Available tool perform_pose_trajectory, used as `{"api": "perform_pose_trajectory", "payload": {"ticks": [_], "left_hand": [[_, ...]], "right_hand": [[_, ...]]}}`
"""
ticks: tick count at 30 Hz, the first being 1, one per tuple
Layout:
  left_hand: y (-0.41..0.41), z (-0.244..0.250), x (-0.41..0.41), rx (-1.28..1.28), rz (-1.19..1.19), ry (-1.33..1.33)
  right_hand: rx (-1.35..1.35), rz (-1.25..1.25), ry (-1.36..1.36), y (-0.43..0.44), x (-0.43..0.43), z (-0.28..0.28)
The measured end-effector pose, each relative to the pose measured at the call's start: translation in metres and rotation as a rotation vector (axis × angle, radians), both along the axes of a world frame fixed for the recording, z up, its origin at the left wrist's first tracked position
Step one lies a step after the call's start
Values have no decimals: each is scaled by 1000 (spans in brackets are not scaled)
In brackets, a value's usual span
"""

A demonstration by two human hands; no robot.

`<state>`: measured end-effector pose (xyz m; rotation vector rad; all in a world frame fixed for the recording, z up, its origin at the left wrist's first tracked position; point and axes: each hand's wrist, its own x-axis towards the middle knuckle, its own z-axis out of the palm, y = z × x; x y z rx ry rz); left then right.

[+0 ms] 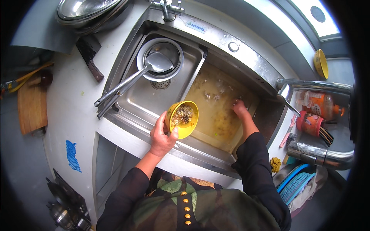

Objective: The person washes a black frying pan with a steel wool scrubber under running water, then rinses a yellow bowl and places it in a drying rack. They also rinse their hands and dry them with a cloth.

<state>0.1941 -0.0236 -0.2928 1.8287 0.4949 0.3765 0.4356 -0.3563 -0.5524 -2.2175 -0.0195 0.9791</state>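
My left hand (163,138) grips a yellow bowl (187,132) over the sink's front edge, its thumb on the rim. Chopped food scraps (182,115), pale and dark, lie inside the tilted bowl. My right hand (240,107) reaches into cloudy yellowish water (215,101) in the right basin, near its right side. The fingers of that hand are partly hidden under the water, so whether they hold anything does not show. In the left basin (136,101) a metal bowl (140,60) holds a metal spatula (159,62), and two long handles stick out over the rim.
A cleaver (94,68) lies left of the sink, below stacked metal basins (65,20). Faucets (284,95) stand at the right, beside a soap bottle (321,105) and a red holder (309,122) with chopsticks. Blue baskets (297,186) are at lower right, and a blue cloth (72,156) is at left.
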Motion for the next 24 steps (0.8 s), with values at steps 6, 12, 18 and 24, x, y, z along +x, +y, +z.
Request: {"api": "perform_pose_trajectory", "payload": {"ticks": [6, 12, 18, 24], "left_hand": [[-2, 14, -1, -95, 21, 55], [2, 0, 2, -41, 3, 14], [5, -13, 8, -367, -97, -29], [-6, 47, 5, -512, -236, 43]], "right_hand": [[340, -321, 299, 56, -18, 112], [468, -50, 104, 108, -55, 230], [399, 441, -523, 169, -112, 356], [280, 609, -535, 168, -149, 446]]}}
